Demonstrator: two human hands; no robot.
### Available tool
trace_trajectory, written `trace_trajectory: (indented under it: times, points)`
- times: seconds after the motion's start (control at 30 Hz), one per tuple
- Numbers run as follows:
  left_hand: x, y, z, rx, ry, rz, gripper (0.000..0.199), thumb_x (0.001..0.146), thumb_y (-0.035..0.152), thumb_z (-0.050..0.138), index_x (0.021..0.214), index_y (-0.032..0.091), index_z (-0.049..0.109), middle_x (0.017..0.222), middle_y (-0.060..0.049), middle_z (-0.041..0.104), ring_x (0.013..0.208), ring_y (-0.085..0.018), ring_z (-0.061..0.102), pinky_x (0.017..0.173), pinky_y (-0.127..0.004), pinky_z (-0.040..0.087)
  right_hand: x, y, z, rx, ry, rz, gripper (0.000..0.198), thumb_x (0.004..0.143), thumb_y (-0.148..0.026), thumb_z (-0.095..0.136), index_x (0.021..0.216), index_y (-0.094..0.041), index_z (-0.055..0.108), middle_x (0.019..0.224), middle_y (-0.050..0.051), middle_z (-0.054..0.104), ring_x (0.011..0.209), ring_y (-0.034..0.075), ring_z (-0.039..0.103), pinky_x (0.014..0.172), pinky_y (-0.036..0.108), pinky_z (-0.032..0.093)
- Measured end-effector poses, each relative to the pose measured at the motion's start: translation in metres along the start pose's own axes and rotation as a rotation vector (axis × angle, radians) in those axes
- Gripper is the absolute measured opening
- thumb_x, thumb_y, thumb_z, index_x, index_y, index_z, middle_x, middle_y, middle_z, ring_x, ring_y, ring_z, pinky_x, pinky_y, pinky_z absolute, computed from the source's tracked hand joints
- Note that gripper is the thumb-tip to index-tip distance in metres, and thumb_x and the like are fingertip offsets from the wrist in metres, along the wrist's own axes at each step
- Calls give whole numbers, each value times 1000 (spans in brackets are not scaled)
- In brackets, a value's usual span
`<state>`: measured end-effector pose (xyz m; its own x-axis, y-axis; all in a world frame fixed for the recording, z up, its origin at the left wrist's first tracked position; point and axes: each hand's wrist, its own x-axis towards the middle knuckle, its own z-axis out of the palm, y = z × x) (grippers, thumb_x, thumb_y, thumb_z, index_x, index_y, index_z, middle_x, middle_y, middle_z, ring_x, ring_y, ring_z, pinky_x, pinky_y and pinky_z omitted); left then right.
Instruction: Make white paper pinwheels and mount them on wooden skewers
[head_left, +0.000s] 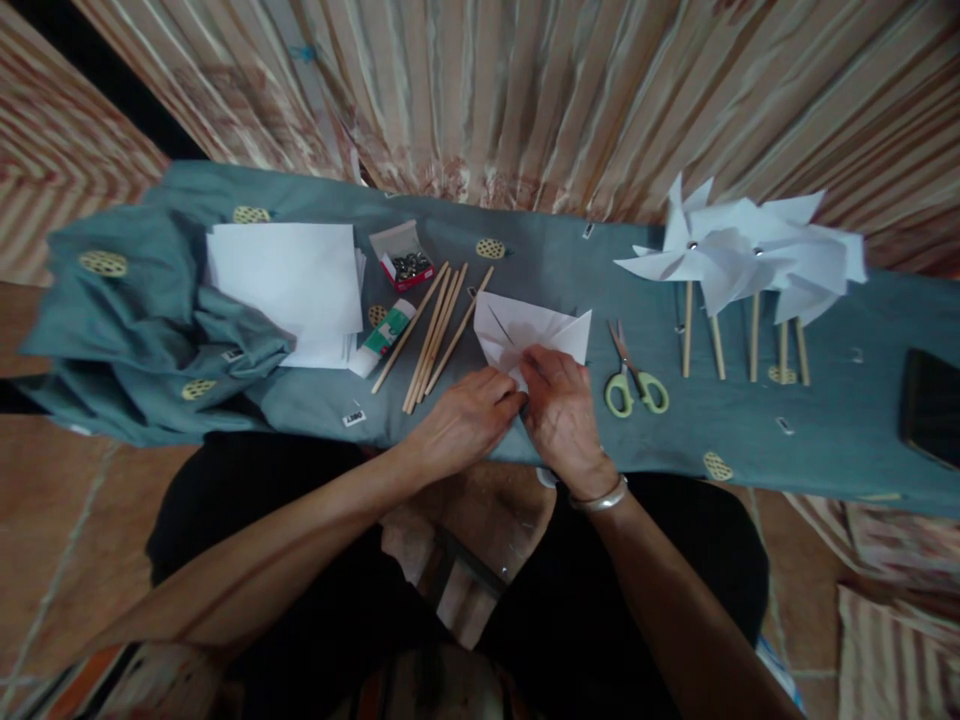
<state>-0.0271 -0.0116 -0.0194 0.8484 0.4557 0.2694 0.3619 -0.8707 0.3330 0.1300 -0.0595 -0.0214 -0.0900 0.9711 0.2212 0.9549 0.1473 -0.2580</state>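
Observation:
A white paper sheet [517,325] with cut slits lies in front of me, its near edge under my fingers. My left hand [476,410] pinches the paper's near corner, fingers curled. Beside it, almost touching, my right hand [559,405] presses on the same sheet with bent fingers, also closed on the paper; the fingertips are partly hidden. To the right, green-handled scissors [630,380] lie with blades slightly apart. Several wooden sticks [439,335] lie to the left, beside a green and white glue tube [382,338].
A small open box [403,255] of metal pins stands behind the glue. Stacked white paper [289,290] lies at the left, partly under bunched cloth [150,310]. Finished paper pinwheels [739,250] on sticks lie at the right. A dark phone-like object [930,405] sits at the far right.

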Motion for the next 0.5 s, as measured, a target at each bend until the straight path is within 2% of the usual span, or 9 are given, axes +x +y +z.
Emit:
trace_trajectory:
  times: [0.27,0.4,0.5]
  points:
    - [1,-1,0,-4,-6,9,18,95,17,47,98,11,64,93,-9,61,88,-20,55,80,-34,52,1,2,-5,49,5,20,30,87,-10,45,108,-16,66,127,16,61,117,31,53,97,48,43]
    - [1,-2,0,-10,17,20,17,93,15,49,101,10,64,96,-10,63,90,-21,57,82,-34,53,-1,16,-11,117,132,37,38,90,-11,41,119,-19,64,131,14,61,122,28,53,102,49,44]
    - [1,-2,-1,-18,12,23,18,94,15,48,101,11,64,96,-10,63,91,-21,58,82,-35,53,5,32,-15,145,219,134,41,93,-16,38,127,-15,60,135,16,59,127,28,52,107,50,42]
